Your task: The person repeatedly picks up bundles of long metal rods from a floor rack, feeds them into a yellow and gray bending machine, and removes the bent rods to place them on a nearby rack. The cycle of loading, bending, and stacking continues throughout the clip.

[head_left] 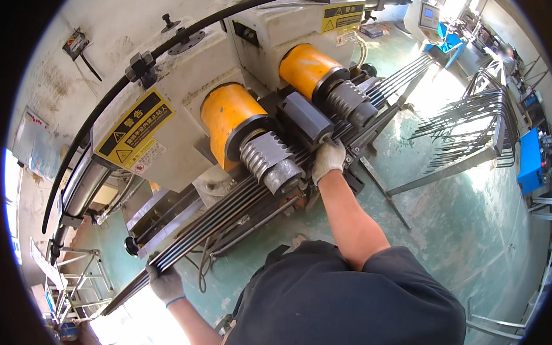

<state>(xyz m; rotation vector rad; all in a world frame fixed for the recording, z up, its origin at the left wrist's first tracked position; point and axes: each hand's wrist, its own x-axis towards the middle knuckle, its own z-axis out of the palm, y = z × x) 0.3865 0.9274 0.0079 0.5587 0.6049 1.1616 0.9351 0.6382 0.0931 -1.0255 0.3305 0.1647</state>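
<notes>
My left hand (166, 285), in a grey glove, is wrapped round a bundle of long thin metal rods (192, 231) near their left end. The rods lie side by side along the front of a bending machine (185, 163). In a pale glove, my right hand (329, 161) is closed at the front end of a dark angular metal block (306, 117); what its fingers grip is hidden. On either side of that block stand two orange cylinders (232, 119) (309, 67), each with a grooved steel roller (267, 157) (350, 102) at its front.
A black hose (98, 114) arches over the machine, which bears yellow warning labels (134, 128). Bent rods (472, 121) hang on a rack at the right, near a blue box (530, 160). A metal frame (87, 269) stands at the left. A thin bar (385, 191) slants over the green floor.
</notes>
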